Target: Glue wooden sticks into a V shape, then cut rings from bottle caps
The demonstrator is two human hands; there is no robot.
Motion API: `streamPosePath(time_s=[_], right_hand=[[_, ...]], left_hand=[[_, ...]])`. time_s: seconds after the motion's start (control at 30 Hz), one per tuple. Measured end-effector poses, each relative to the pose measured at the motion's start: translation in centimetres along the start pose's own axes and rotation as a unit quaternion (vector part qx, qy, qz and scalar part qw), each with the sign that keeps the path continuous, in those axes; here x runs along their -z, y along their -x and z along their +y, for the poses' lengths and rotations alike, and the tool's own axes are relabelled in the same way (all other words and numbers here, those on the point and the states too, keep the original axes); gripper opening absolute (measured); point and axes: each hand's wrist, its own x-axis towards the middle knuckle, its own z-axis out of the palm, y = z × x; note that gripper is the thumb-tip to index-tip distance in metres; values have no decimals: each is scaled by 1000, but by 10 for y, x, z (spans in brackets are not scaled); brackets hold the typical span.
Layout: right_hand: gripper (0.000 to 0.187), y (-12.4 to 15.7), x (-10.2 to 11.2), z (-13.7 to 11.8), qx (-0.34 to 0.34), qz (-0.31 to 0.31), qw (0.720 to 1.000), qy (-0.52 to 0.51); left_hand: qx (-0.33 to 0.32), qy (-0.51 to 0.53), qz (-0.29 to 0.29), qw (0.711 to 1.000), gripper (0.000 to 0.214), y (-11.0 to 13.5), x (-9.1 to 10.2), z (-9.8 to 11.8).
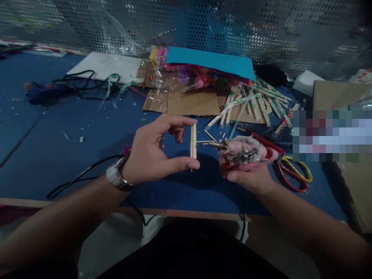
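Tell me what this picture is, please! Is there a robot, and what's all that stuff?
There's no robot here, just a person working with two bare hands. The camera sits on the person's head and looks forward and down, so you see roughly what they see.

The left hand, with a watch on its wrist, pinches thin wooden sticks between thumb and finger. The right hand holds a pink tool with a metal tip; it looks like a glue gun.

On the blue table lie scissors with red and yellow handles, a pile of sticks, some in clear wrappers, cardboard and a bright blue sheet.
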Motion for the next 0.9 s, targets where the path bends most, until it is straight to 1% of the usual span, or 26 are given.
streamPosePath(time_s=[0.1,0.17,0.27,0.37,0.5,0.6,0.67,0.8,0.9], right_hand=[[28,-1,-2,-8,26,-21,999,-8],[25,-3,-4,-13,29,-29,999,-8],[23,-5,-6,-16,36,-38,999,-5],[21,-4,-4,-14,52,-44,998,11],[21,-1,-2,-11,55,-28,997,55],[17,-2,-3,-13,86,-23,992,94],[13,-3,-4,-16,99,-34,989,108],[13,-3,-6,-19,82,-38,990,111],[14,-2,-6,-19,90,-28,987,128]], left_hand=[[-9,6,-8,1000,72,0,0,0],[-23,6,-10,1000,75,0,0,0],[-30,-2,-16,999,79,0,0,-1],[-20,-17,-20,999,78,0,0,-1],[-26,-23,-11,999,79,0,-1,-1],[-30,-31,-10,999,81,0,-1,-1],[-21,-47,-15,999,82,0,0,-1],[-18,-59,-15,998,84,0,0,-1],[-23,-45,-17,999,81,1,-1,0]])
